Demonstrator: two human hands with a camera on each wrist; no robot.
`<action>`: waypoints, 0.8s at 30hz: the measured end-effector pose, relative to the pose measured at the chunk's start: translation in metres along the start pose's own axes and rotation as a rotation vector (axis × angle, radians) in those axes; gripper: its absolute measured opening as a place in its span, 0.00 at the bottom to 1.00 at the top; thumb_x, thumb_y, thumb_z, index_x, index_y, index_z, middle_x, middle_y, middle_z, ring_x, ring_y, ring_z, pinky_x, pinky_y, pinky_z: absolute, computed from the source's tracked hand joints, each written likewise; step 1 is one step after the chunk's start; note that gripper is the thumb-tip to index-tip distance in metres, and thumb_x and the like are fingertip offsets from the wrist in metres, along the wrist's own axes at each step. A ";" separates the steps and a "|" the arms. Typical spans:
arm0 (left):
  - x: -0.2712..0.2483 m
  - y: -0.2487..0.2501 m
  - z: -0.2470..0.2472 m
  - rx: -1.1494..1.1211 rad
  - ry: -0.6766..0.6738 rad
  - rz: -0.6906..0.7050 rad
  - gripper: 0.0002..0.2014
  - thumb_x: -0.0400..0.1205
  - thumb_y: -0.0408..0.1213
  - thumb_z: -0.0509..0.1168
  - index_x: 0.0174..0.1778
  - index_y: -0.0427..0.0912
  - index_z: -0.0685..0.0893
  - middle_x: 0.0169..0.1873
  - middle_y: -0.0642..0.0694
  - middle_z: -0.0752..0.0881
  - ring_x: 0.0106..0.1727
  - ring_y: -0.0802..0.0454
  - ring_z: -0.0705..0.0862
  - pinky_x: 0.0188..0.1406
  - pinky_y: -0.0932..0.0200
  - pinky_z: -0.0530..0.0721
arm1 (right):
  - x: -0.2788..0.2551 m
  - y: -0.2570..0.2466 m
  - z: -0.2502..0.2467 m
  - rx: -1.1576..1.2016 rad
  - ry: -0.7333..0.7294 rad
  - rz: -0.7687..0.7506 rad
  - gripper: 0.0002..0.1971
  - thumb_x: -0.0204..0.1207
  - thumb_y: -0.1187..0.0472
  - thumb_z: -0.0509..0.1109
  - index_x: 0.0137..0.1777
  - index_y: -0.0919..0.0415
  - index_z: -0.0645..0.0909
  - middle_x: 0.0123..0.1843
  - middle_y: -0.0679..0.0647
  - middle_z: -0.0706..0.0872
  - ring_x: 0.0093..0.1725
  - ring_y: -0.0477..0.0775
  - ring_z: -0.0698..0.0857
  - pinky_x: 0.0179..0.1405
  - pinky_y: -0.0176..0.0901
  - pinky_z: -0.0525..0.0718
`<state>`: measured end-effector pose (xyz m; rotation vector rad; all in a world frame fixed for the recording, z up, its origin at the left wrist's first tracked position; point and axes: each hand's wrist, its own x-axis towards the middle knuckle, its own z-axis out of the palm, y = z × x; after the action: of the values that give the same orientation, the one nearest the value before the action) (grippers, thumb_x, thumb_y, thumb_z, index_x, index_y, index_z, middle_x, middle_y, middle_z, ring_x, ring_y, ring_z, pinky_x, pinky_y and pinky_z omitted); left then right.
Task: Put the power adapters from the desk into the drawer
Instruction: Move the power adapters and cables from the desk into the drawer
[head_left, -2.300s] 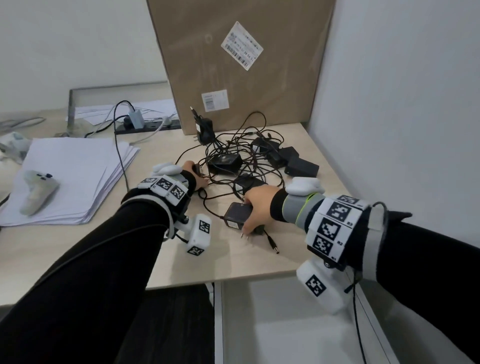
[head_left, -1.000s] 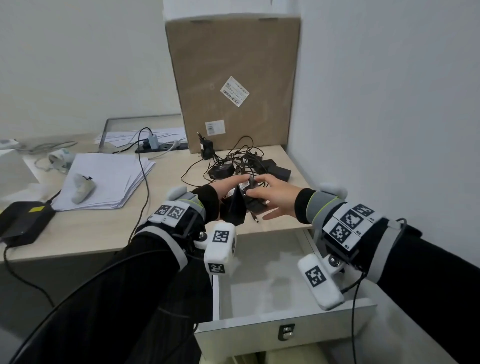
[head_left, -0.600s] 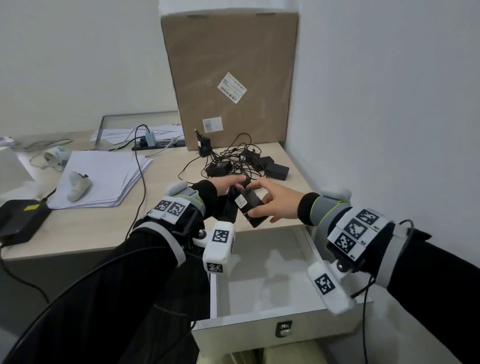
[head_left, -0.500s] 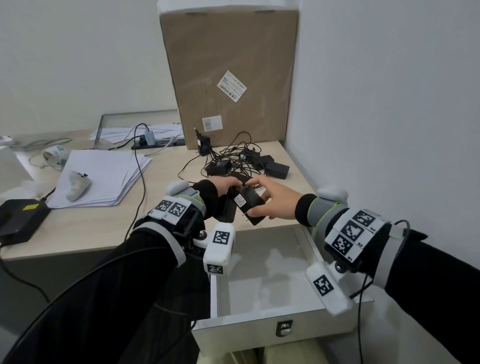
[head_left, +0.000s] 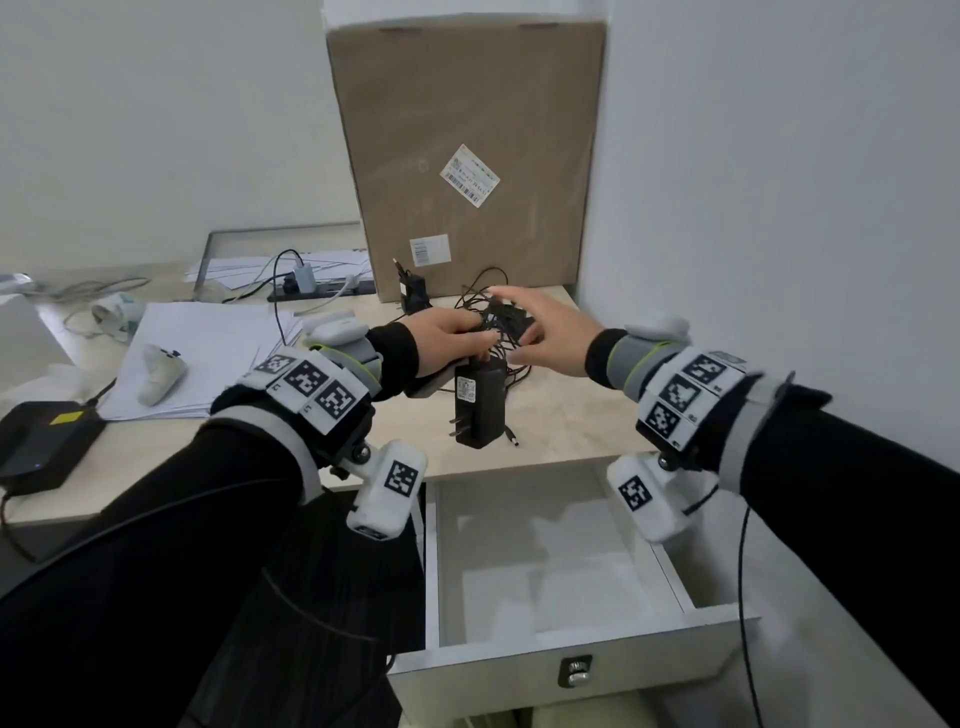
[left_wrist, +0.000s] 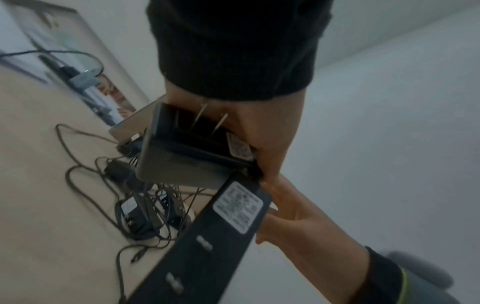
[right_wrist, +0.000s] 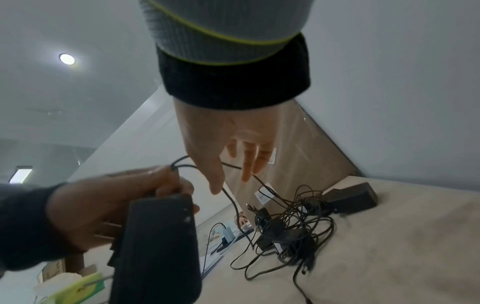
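My left hand (head_left: 447, 338) grips two black power adapters above the desk's front edge. One adapter (head_left: 478, 402) hangs down with its prongs showing; the left wrist view shows it (left_wrist: 215, 236) beside a second one (left_wrist: 182, 156) in the palm. My right hand (head_left: 540, 332) hovers open just to the right, fingers spread, with a thin black cord (right_wrist: 233, 197) running past the thumb. Several more adapters and tangled cords (right_wrist: 285, 232) lie on the desk behind the hands. The white drawer (head_left: 540, 566) stands open below, with nothing in it.
A tall cardboard box (head_left: 467, 156) leans on the wall behind the pile. A paper stack (head_left: 208, 353), a power strip (head_left: 311, 291) and a flat black device (head_left: 41, 441) lie to the left. The wall (head_left: 779, 208) is close on the right.
My right hand passed its labelled adapter to the left hand and let go. It now reaches open toward the pile, while the left hand holds both adapters.
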<state>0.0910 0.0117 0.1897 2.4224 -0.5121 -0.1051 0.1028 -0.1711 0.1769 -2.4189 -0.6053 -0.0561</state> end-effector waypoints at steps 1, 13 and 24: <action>-0.001 0.003 -0.004 -0.009 -0.010 0.026 0.14 0.84 0.46 0.60 0.36 0.43 0.82 0.35 0.45 0.82 0.36 0.54 0.78 0.45 0.57 0.77 | 0.005 -0.004 0.001 -0.007 -0.012 -0.014 0.33 0.74 0.66 0.73 0.78 0.53 0.67 0.69 0.53 0.76 0.49 0.59 0.86 0.50 0.42 0.82; -0.010 -0.005 -0.046 -0.231 0.358 0.121 0.16 0.86 0.42 0.56 0.32 0.49 0.78 0.34 0.49 0.81 0.28 0.67 0.76 0.29 0.76 0.74 | 0.023 0.013 0.004 0.063 0.087 0.109 0.05 0.78 0.59 0.69 0.47 0.58 0.75 0.34 0.50 0.86 0.28 0.36 0.80 0.35 0.28 0.76; -0.004 0.010 -0.046 -0.596 0.557 0.129 0.17 0.86 0.39 0.56 0.30 0.44 0.76 0.33 0.49 0.80 0.31 0.56 0.77 0.32 0.67 0.78 | 0.009 0.041 -0.012 -0.339 0.006 0.398 0.11 0.79 0.58 0.66 0.40 0.64 0.82 0.39 0.61 0.79 0.44 0.58 0.77 0.39 0.40 0.68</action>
<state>0.0929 0.0336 0.2319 1.7254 -0.3155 0.4070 0.1299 -0.2031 0.1648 -2.8224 -0.1049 0.0021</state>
